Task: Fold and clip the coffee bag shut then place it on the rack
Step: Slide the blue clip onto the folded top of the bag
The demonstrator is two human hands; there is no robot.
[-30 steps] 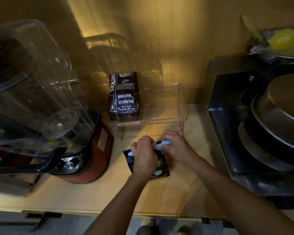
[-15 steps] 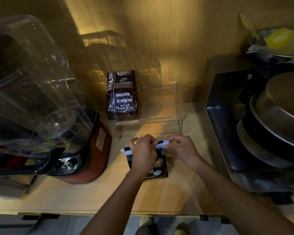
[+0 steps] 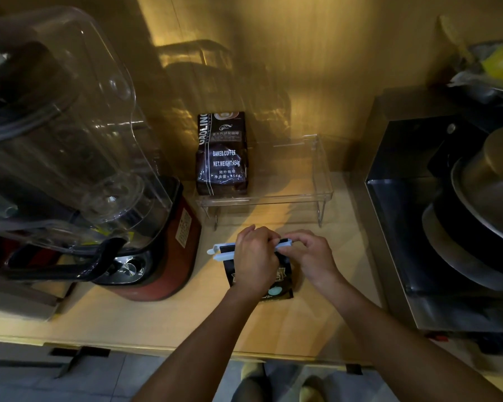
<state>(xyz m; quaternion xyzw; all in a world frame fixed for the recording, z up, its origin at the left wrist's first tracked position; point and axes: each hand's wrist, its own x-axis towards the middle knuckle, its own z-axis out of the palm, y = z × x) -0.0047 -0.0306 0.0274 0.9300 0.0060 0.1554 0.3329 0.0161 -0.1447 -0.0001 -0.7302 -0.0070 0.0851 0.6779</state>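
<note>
Head view looks down on a pale wooden countertop (image 3: 145, 320) under warm, dim light. Near its middle lies a small black coffee bag (image 3: 276, 285) with a pale round label, flat on the wood. Across its far, folded end sits a long pale-blue plastic sealing clip (image 3: 222, 250), whose left end sticks out past the bag with its two bars slightly parted. The left hand (image 3: 254, 256) lies over the bag, fingers curled and grasping the clip's middle. The right hand (image 3: 308, 256) pinches the clip's right end between thumb and fingertips. Both hands touch the clip and nearly meet above it.

Just beyond the hands stands a clear acrylic rack (image 3: 321, 175) on thin metal legs, set against the wooden back wall. On its left part stands a larger dark brown coffee package (image 3: 222, 153) printed with white lettering; the right part of the rack is bare. The small bag is on the counter, just in front of the rack and apart from it.

To the left stands a red-based blender (image 3: 169, 248) with a big transparent cover. To the right sits a stainless steel appliance (image 3: 413, 146) holding stacked round metal pans (image 3: 488, 195).
</note>
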